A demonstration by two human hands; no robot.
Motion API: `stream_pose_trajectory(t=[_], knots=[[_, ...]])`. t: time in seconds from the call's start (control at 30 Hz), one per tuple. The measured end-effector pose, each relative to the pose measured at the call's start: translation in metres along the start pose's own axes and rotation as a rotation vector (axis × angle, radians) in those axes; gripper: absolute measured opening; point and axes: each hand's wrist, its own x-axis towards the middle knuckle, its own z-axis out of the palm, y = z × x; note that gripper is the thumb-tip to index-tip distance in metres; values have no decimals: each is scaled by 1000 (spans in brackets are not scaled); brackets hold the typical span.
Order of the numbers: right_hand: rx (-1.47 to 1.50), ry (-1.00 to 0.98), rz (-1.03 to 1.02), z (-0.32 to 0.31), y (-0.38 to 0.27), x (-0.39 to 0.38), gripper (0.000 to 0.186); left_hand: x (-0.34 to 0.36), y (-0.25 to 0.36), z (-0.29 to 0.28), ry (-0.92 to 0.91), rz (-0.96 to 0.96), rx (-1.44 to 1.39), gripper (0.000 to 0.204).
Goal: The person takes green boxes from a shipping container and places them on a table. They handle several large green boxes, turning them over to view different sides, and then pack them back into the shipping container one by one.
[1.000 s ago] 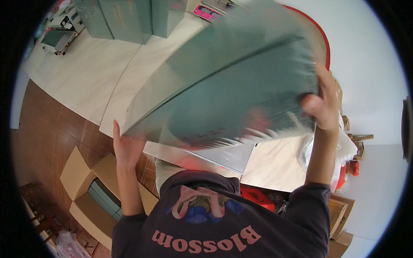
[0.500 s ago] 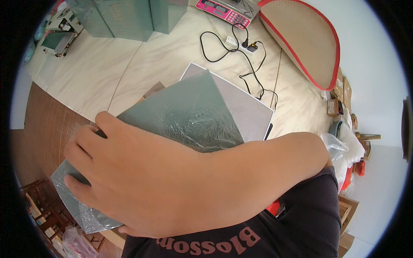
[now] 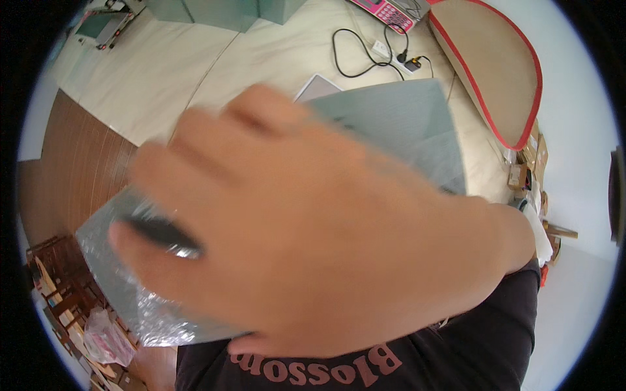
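My right hand (image 3: 261, 208) stretches across the middle from the right, close to the camera and blurred by motion. Its fingers are apart, pointing left, and its thumb shows near the shirt. Behind the hand is a grey-green box-like package (image 3: 417, 127) in clear, shiny film. One part of it shows at the upper right, and a crinkled, film-covered part at the lower left. Whether the palm touches the package is hidden. My left hand is not in view. Past the package, a corner of a pale, white-edged panel (image 3: 317, 86) shows on the table.
The marble-patterned table (image 3: 261, 62) carries similar grey-green boxes (image 3: 222, 12), a pink-fronted scale (image 3: 391, 16), a power strip (image 3: 389, 55) with black cables, and a beige red-rimmed cover (image 3: 492, 65). Wooden furniture (image 3: 59, 267) and a plastic bag (image 3: 104, 339) are at lower left.
My right hand has risen nearer the camera, its fingers spread wider. The package's far part has shifted right and covers more of the pale panel. The whole view has shifted too.
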Motion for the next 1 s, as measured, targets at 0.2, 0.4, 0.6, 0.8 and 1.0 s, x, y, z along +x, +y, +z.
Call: stream_pose_trajectory(t=[0.2, 0.4, 0.6, 0.8, 1.0], knots=[[69, -103, 42, -29, 8, 1, 76, 8, -8, 17, -17, 15, 79, 61], [-8, -203, 42, -38, 5, 0, 89, 36, -14, 61, -73, 67, 253, 63], [-181, 18, 234, -91, -30, -29, 83, 25, 63, 86, -49, 376, 406, 67], [65, 1618, 729, -91, -24, -209, 68, -74, 124, 206, -759, 1133, 548, 54], [955, 1142, 516, -17, -6, -417, 73, -91, 71, 295, -1229, 883, 790, 60]])
